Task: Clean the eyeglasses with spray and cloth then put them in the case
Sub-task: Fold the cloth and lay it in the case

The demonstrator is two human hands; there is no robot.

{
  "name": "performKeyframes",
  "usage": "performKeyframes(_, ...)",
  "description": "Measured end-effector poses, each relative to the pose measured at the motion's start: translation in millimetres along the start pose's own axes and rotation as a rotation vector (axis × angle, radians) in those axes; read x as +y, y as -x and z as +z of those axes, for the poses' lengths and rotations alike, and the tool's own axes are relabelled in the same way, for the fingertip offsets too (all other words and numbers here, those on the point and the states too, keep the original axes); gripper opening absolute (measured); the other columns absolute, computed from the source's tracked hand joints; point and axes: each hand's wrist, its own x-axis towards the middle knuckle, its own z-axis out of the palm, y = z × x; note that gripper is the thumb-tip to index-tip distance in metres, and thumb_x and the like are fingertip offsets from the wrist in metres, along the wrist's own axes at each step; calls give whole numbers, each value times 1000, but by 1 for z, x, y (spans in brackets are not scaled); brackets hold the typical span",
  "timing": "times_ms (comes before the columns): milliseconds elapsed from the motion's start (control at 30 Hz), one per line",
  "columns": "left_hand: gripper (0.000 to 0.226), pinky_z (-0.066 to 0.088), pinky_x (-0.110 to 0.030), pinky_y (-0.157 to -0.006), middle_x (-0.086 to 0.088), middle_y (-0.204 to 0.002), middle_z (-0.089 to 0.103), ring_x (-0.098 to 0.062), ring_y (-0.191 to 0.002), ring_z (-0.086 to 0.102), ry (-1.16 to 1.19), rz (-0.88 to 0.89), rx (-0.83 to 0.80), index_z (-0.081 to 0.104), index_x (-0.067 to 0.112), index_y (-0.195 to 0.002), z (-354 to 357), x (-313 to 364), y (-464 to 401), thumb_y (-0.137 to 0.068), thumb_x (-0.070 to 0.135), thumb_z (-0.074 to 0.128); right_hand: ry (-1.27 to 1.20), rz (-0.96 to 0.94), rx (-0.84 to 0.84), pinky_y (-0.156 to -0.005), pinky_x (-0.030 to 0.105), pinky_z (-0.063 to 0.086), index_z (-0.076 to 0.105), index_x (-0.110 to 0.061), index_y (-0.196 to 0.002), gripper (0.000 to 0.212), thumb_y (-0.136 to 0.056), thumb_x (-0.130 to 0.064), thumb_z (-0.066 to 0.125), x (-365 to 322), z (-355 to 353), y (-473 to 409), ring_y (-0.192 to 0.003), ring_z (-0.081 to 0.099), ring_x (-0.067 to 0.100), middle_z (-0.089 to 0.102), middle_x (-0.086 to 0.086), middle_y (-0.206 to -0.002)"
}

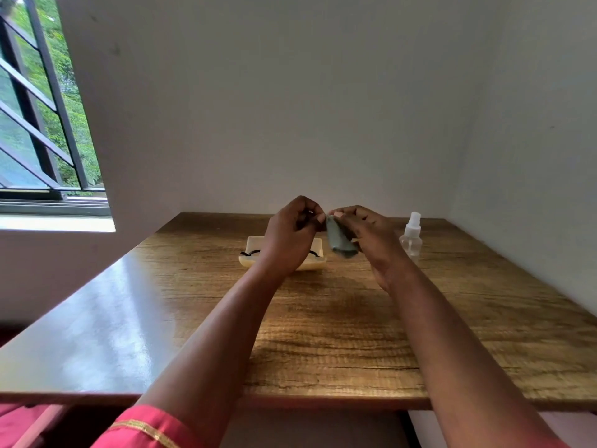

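**A:** Nearest you there's a red sleeve with gold trim at the bottom left, and your two bare forearms run out over the wooden table towards the far wall.

**B:** And at the end of them?

**A:** Both hands are raised above the table, nearly meeting. Your right hand has a grey-green cloth pinched at its top edge, and the cloth hangs down from it. Your left hand is curled, fingertips up at that same top edge. Whether it grips the cloth too, I can't tell from here.

**B:** So which step is that?

**A:** I'd call it readying the cloth, opening it or taking a fresh hold. The cleaning itself looks not yet begun, because the eyeglasses are lying in the open pale-yellow case just beyond and below your left hand. Only dark bits of the frame show, either side of your wrist.

**B:** And the spray?

**A:** The clear spray bottle stands upright at the far right, just beside your right hand, not touched.

**B:** What does the next move need?

**A:** My guess is you free one hand, lift the glasses out of the case by the frame rather than the lenses, then reach for the bottle.

**B:** Count it for me.

**A:** One cloth, one pair of eyeglasses, one case, one bottle, two hands. Far left, one barred window with green leaves outside.
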Motion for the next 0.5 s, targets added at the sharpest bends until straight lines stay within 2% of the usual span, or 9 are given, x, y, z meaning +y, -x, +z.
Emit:
performKeyframes(33,7,55,-37,-76,0,-85,73,-14,-82,69,-10,-5,-3,64,17,-95,0,0,0,-93,12,60,7,-12,-16,-58,18,49,72,-14,-101,16,-95,-24,61,0,0,0,-89,63,12,71,4,-100)
performKeyframes(100,5,50,-24,-66,2,-81,71,-4,-73,64,-46,-4,1,63,20,-95,0,0,1,-94,16,59,22,-30,-29,-58,12,47,72,-17,-94,9,-93,-21,64,1,0,1,-83,63,8,71,0,-93)
performKeyframes(167,5,42,-9,-55,5,-81,68,5,-66,56,-75,-4,19,62,21,-96,0,0,1,-95,19,58,30,-33,-25,-63,16,45,72,-19,-87,7,-91,-22,66,1,0,1,-81,61,7,70,-2,-89)
performKeyframes(233,6,39,-5,-51,5,-87,66,1,-71,56,-72,-24,25,62,20,-98,-1,0,1,-95,20,57,18,-32,-19,-67,21,42,71,-20,-83,8,-90,-21,67,1,0,1,-83,60,8,70,-3,-87)
performKeyframes(300,6,42,-7,-52,3,-92,66,-6,-78,58,-58,-40,15,61,19,-100,-1,-1,0,-96,21,56,-18,-42,-5,-67,20,43,71,-20,-82,8,-90,-20,68,0,-1,1,-83,62,5,70,-5,-86)
performKeyframes(400,7,49,-17,-55,-2,-96,65,-15,-83,63,-12,-64,1,60,19,-101,-2,-2,-2,-97,21,56,-55,-74,19,-57,9,45,71,-15,-88,4,-89,-18,68,0,-2,2,-71,63,-6,71,-3,-88)
performKeyframes(500,7,56,-32,-68,-3,-97,64,-19,-89,63,19,-119,-5,60,17,-100,-1,-3,-4,-98,20,54,-97,-76,30,-56,11,46,69,-19,-84,5,-89,-20,69,0,-2,0,-73,63,0,71,-2,-88)
